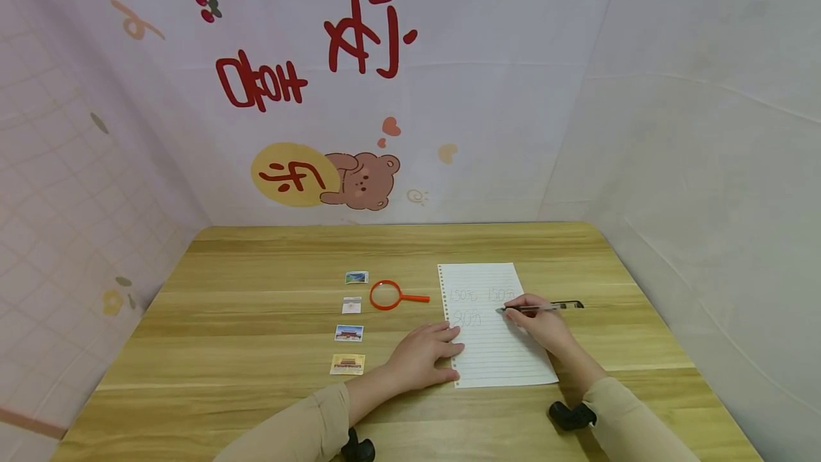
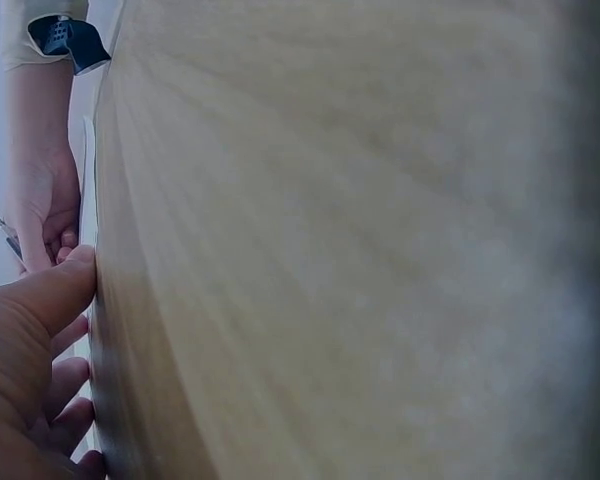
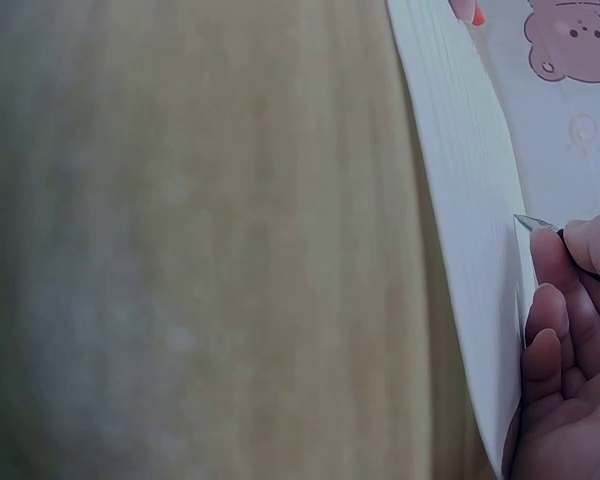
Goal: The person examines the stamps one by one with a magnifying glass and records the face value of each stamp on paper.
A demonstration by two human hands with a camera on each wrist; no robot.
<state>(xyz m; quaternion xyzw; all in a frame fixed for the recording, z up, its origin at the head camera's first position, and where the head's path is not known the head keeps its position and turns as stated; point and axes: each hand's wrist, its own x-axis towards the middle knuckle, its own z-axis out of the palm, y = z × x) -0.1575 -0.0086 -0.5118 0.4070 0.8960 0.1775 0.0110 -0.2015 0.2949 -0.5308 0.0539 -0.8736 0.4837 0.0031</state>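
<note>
A lined sheet of paper [image 1: 494,355] with punched holes along its left edge lies on the table, with faint handwriting in its upper part. My right hand [image 1: 541,323] pinches a black and clear pen [image 1: 564,305], its tip at the paper just right of the second written line. In the right wrist view the pen tip [image 3: 532,221] meets the sheet, and the other fingers are curled beneath. My left hand [image 1: 423,358] rests at the sheet's left edge, fingers spread and fingertips over the holes. From the left wrist, the thumb [image 2: 55,295] lies along the paper's edge.
Left of the sheet lies a red magnifying glass [image 1: 415,299]. Beyond it, several small picture stamps form a column, from a green-blue one [image 1: 356,277] down to a yellow one [image 1: 348,364]. A printed cloth [image 1: 487,127] hangs behind the wooden table [image 1: 256,291].
</note>
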